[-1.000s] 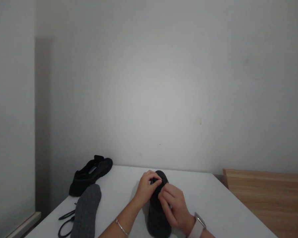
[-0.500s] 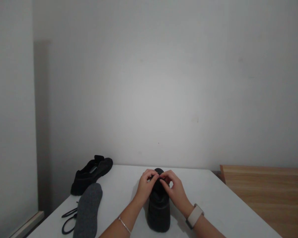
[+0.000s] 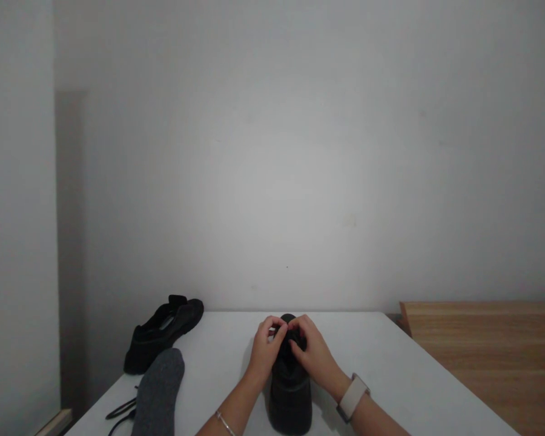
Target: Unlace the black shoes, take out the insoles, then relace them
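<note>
A black shoe (image 3: pixel 290 402) stands on the white table in front of me, its heel towards me and its toe away. My left hand (image 3: pixel 266 348) is at the left of its lacing area, thumb and forefinger pinched together over the upper. What they pinch is dark and too small to make out. From the other side my right hand (image 3: pixel 311 348) curls round the upper, its thumb lower than its fingertips, with a small gap between them. Both hands hide most of the shoe's front.
At the table's left edge sits a second black shoe (image 3: pixel 157 342), its tongue raised. A grey insole (image 3: pixel 158 393) lies nearer me, beside dark looped laces (image 3: pixel 122 409). The white table (image 3: pixel 372 363) meets the wall at the back. A wooden board (image 3: pixel 485 345) is on the right.
My right thumb has slid down and away from its fingertips. My left hand keeps its pinch at nearly the same spot. The view has tilted up slightly.
</note>
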Available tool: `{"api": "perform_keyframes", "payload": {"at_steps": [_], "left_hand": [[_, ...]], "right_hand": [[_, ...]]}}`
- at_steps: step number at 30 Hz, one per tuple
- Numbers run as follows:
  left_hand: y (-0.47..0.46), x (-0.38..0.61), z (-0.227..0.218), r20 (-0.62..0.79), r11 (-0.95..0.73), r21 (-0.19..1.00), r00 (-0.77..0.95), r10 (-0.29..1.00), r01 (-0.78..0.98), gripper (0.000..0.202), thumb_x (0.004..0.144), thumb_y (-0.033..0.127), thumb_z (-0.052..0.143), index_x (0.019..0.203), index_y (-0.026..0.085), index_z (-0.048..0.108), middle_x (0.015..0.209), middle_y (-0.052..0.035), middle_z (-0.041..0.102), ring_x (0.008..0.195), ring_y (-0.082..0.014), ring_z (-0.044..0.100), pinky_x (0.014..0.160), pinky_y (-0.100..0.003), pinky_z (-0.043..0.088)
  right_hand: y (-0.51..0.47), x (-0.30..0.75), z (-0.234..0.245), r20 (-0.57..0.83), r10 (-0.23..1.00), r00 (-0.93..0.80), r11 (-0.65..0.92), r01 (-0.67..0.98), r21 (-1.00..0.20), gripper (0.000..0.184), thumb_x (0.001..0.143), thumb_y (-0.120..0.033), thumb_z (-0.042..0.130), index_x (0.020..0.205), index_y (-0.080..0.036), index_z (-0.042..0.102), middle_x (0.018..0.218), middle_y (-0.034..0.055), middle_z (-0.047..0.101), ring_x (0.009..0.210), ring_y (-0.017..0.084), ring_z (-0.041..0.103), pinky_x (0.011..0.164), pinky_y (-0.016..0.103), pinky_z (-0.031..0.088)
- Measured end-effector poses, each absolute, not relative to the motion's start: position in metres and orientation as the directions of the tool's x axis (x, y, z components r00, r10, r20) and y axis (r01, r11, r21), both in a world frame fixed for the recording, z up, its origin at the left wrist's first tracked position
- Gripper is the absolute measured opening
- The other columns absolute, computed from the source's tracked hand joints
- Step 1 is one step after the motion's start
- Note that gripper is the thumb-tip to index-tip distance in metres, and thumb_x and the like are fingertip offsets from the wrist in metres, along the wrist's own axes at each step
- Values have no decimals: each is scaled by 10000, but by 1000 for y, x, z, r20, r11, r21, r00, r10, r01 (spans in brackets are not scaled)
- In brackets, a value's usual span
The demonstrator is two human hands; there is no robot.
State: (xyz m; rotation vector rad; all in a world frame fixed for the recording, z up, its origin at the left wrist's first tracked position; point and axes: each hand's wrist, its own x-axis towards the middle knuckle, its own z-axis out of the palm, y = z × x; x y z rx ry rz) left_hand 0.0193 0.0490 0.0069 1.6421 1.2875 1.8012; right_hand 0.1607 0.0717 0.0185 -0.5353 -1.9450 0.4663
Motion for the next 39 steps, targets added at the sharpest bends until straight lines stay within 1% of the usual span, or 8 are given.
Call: {"api": "perform_keyframes", "payload": {"at_steps": [6,12,20,28,31,34,37,39], "left_hand": [[47,18,10,593,-514,786,-186,783,342,260,798,432,575,788,180,637,838,-62,645,857,-214,595,775,-318,469],[42,16,11,627,-538,742,-129,768,400,168,795,349,587,833,197,648,899,-58,641,923,-218,574,818,-327,453],[42,14,14,637,-540,706,-78,767,458,137,721,164,588,839,200,646,922,-52,633,928,-215,555,819,-331,426],[39,14,13,652,-558,699,-78,754,447,113,754,195,595,845,205,662,949,-56,631,950,-219,555,805,-328,426],[39,14,14,669,-579,688,-72,740,437,104,771,192,581,844,202,654,950,-56,618,947,-212,554,808,-324,424],[39,13,13,685,-603,683,-76,724,412,103,777,170,555,842,197,632,959,-58,596,953,-205,550,812,-318,422],[39,14,12,693,-608,686,-102,714,400,100,764,154,548,832,191,612,957,-58,579,958,-206,543,821,-320,415],[39,14,12,695,-612,689,-111,711,388,89,758,158,549,822,188,603,940,-56,575,948,-208,543,820,-323,412]], "right_hand": [[66,164,17,779,552,-297,834,173,-524,150,799,-126,506,905,-200,581,807,17,551,666,157,496,608,278,419],[64,163,20,790,566,-237,823,228,-521,91,850,-214,524,856,-196,613,762,19,571,627,152,509,574,273,409],[65,163,18,800,553,-233,831,226,-508,94,872,-221,498,857,-195,587,807,28,588,691,159,547,623,270,427],[67,165,19,817,574,-58,817,99,-567,134,913,-282,445,936,-193,541,861,49,590,776,172,570,676,280,460],[66,168,20,791,603,-105,797,30,-603,158,906,-290,465,1020,-196,520,921,58,594,820,181,574,718,294,464],[66,171,19,759,609,-228,781,10,-624,224,881,-281,506,1091,-204,507,971,58,588,856,187,560,764,311,457],[69,171,17,734,561,-382,801,29,-598,242,826,-229,566,1066,-210,546,995,57,579,920,205,536,807,325,438],[70,170,16,729,553,-404,809,54,-585,208,800,-189,575,1007,-208,571,968,53,581,914,209,530,796,326,431]]}}
